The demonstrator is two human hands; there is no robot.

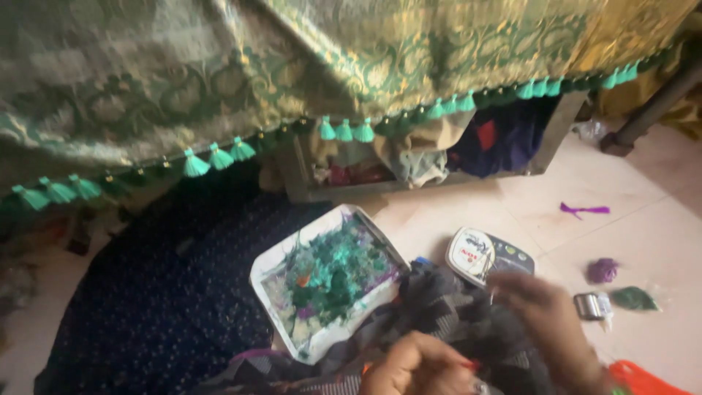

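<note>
My left hand (418, 366) is closed low in the view, with something small and red pinched at its fingertips. My right hand (548, 318), blurred by motion, hovers over a dark striped cloth (446, 307) on my lap; whether it holds a thread I cannot tell. Above hangs a green and gold patterned fabric (219, 66) whose lower edge carries a row of teal tassels (219, 155). A white tray (274, 267) left of my hands holds a heap of teal, green and purple thread scraps.
A small oval tin (479, 254) lies on the pale tiled floor by my right hand. Purple thread (602, 270), a green thread bundle (633, 298), a small metal item (589, 305) and a purple scrap (583, 210) lie to the right. A dark dotted cloth (161, 300) covers the floor left.
</note>
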